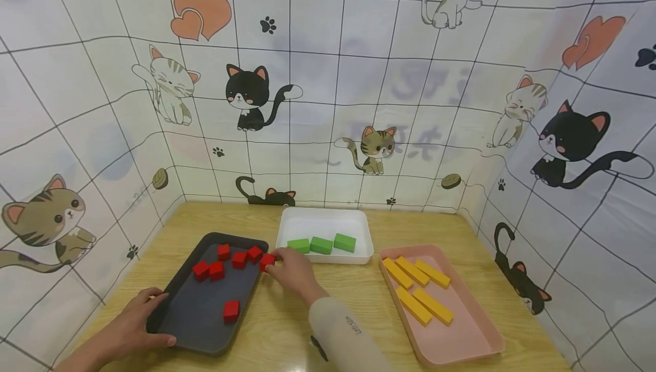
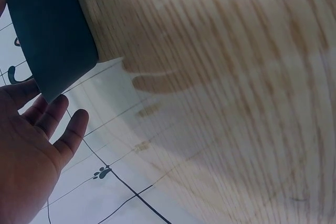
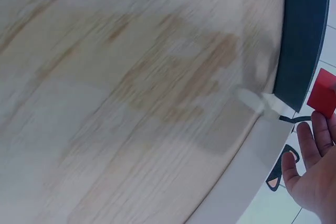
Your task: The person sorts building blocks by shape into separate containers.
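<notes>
At the back right rim of a dark grey tray (image 1: 195,315), my right hand (image 1: 294,274) pinches a red block (image 1: 267,262) between thumb and fingers. The same red block (image 3: 321,94) shows beside the tray's wall (image 3: 302,35) in the right wrist view. Several other red blocks (image 1: 217,270) lie in the tray, most toward its back and one near its right side. My left hand (image 1: 130,323) holds the tray's near left corner, thumb at the front edge and fingers along the left side. In the left wrist view, some fingers of that hand (image 2: 31,145) stand off the tray wall (image 2: 52,30).
A white tray (image 1: 325,218) with three green blocks (image 1: 321,245) stands at the back middle. On the right is a pink tray (image 1: 463,332) holding several yellow bars (image 1: 433,305). The wooden table (image 1: 287,332) meets cat-patterned wall sheets (image 1: 318,133) at the back and sides.
</notes>
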{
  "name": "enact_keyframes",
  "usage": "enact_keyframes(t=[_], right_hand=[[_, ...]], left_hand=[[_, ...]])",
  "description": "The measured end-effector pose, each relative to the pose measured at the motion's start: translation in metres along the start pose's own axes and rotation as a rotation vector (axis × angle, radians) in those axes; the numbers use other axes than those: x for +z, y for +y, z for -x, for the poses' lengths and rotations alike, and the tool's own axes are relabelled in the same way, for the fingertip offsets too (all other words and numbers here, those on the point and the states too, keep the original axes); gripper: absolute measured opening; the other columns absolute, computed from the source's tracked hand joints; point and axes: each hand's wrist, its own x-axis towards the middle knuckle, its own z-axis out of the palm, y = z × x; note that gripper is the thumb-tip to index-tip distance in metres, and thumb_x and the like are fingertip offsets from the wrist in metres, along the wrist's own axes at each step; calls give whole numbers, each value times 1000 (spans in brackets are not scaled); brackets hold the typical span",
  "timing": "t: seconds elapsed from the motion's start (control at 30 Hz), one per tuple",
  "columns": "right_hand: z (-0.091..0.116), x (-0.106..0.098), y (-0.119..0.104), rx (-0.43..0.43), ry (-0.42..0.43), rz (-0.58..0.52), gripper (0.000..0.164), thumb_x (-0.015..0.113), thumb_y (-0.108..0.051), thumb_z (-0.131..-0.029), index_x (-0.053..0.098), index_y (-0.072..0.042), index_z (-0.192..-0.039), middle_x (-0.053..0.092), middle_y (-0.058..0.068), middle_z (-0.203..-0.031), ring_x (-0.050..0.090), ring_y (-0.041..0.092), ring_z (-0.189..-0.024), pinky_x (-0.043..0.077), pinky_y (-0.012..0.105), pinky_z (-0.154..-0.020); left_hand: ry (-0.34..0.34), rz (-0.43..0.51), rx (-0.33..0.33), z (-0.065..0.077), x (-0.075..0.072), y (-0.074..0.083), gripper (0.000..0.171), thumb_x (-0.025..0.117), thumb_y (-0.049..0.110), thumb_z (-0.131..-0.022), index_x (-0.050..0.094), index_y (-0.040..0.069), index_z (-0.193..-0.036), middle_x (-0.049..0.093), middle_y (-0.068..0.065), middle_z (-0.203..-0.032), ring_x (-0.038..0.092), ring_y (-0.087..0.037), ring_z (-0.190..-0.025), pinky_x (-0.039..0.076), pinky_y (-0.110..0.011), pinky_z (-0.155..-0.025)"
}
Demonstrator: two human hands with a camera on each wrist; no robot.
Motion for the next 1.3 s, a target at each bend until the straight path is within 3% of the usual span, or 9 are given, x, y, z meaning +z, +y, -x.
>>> enact_keyframes(t=[0.17, 0.33, 0.53, 0.77, 0.97, 1.13, 1.3], right_hand=[[1, 0, -11, -45, 4, -1, 26, 72, -29, -89, 73, -15, -112, 69, -5, -101, 63, 12, -93, 51, 28, -81], [1, 4, -19, -92, 3, 0, 30, 72, -28, -89, 73, -12, -114, 70, -3, -103, 64, 13, -98, 50, 26, -86], [0, 9, -29, -95, -7, 52, 32, 72, -31, -89, 73, -14, -116, 70, -5, -106, 64, 11, -100, 49, 24, -87], [2, 10, -37, -117, -45, 33, 37, 72, -34, -91, 71, -14, -123, 70, -5, -110, 61, 9, -102, 49, 23, -88], [2, 12, -35, -104, -97, 40, 51, 71, -41, -91, 64, -13, -133, 67, -2, -117, 60, 13, -108, 48, 26, -93], [2, 13, -29, -79, -87, 38, 52, 70, -45, -91, 64, -13, -132, 67, -1, -114, 61, 12, -104, 50, 27, -90], [3, 9, -22, -72, -64, 20, 50, 69, -44, -92, 65, -13, -130, 67, 1, -119, 61, 16, -111, 49, 30, -93]], left_hand=[[8, 2, 7, 2, 1, 0, 92, 87, 43, -72, 50, -17, -130, 42, -30, -131, 45, -51, -116, 44, -63, -88], [4, -5, 5, 3, 0, 0, 92, 87, 44, -72, 50, -17, -130, 42, -29, -131, 45, -50, -116, 44, -63, -88], [9, -15, 4, 3, 1, 1, 92, 86, 45, -72, 50, -17, -130, 42, -29, -132, 45, -50, -117, 44, -63, -89], [11, -8, 2, 4, 2, 2, 93, 86, 44, -72, 49, -17, -131, 41, -29, -134, 45, -50, -117, 44, -63, -89], [0, -14, -13, 3, 2, 3, 93, 86, 45, -73, 49, -17, -132, 40, -30, -134, 44, -50, -118, 44, -63, -91], [12, -39, 1, 3, 2, 3, 94, 86, 46, -72, 49, -16, -132, 42, -30, -133, 45, -50, -118, 44, -63, -90], [49, -42, 50, 3, 2, 2, 94, 88, 46, -69, 50, -11, -135, 45, -28, -130, 46, -49, -116, 45, -62, -87]])
